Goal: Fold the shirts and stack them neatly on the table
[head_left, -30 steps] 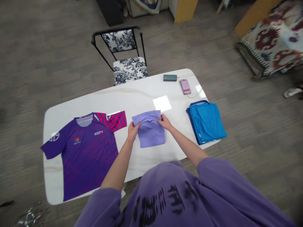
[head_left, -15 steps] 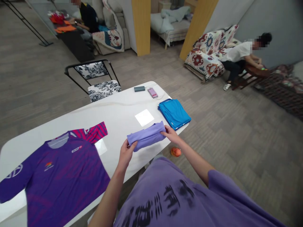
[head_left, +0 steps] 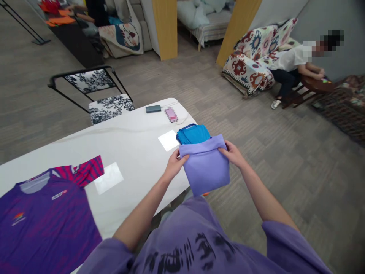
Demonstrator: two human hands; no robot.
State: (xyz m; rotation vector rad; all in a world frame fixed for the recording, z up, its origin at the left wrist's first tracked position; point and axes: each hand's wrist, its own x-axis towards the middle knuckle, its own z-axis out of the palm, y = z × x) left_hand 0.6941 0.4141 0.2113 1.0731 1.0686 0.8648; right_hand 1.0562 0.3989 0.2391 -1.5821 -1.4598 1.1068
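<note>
A folded lavender garment hangs in the air over the table's right end, held by its top edge. My left hand pinches its left corner and my right hand pinches its right corner. Just behind it a folded blue garment lies on the white table. A purple jersey with pink-striped sleeve lies spread flat at the table's left.
A dark power bank and a phone lie at the table's far edge. A floral chair stands behind the table. A person sits at a small table by a patterned sofa, far right.
Both hands lifted the lavender garment off the table and carried it right, over the blue garment's edge; it now hangs down instead of lying flat. The view has swung right.
</note>
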